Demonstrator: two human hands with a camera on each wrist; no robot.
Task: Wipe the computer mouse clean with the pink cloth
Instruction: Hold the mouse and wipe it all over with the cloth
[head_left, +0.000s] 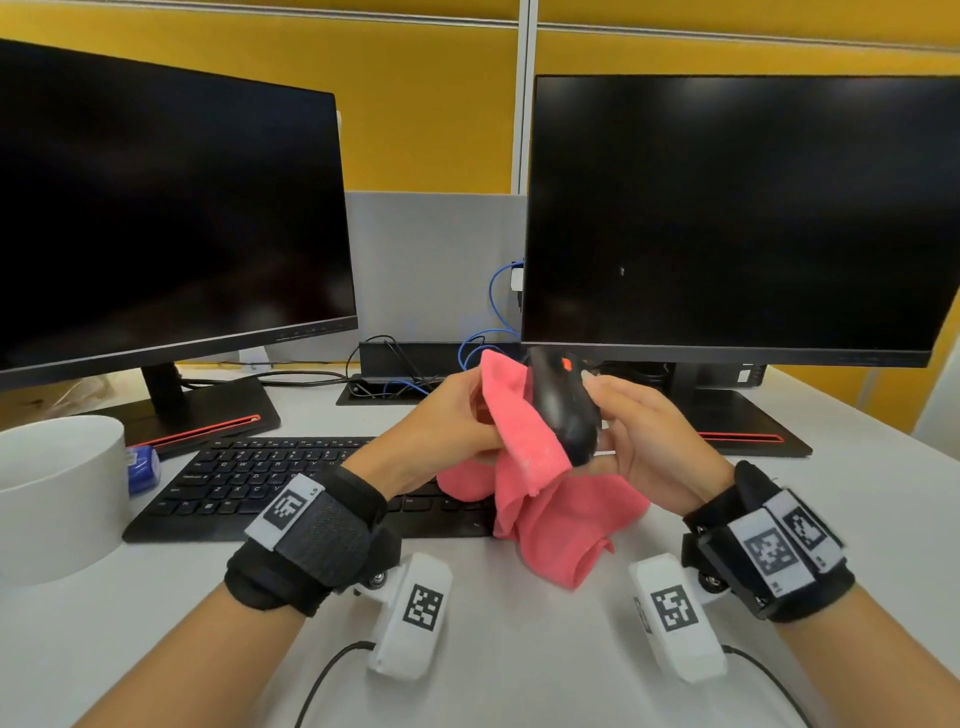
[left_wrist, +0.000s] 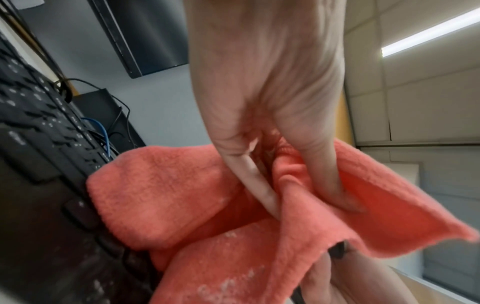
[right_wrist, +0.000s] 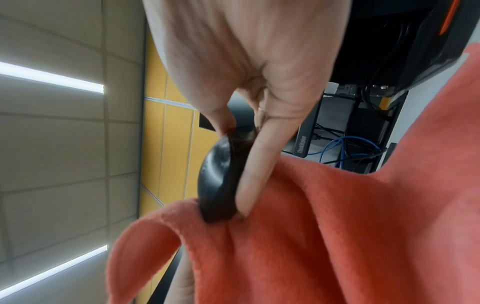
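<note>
A black computer mouse (head_left: 563, 408) with an orange wheel is lifted above the desk, tilted, between both hands. My right hand (head_left: 636, 431) grips it by its sides; in the right wrist view the fingers (right_wrist: 255, 164) curl along the mouse (right_wrist: 218, 176). The pink cloth (head_left: 540, 499) drapes from my left hand (head_left: 452, 421), pressed against the mouse's left side and hanging down to the desk. In the left wrist view my left fingers (left_wrist: 335, 181) pinch folds of the cloth (left_wrist: 182, 195). The mouse's underside is hidden.
A black keyboard (head_left: 249, 478) lies under my left forearm. Two dark monitors (head_left: 166, 218) (head_left: 737, 218) stand behind, with cables (head_left: 488, 332) between them. A white round container (head_left: 57, 493) and a blue item (head_left: 143, 467) sit at the left.
</note>
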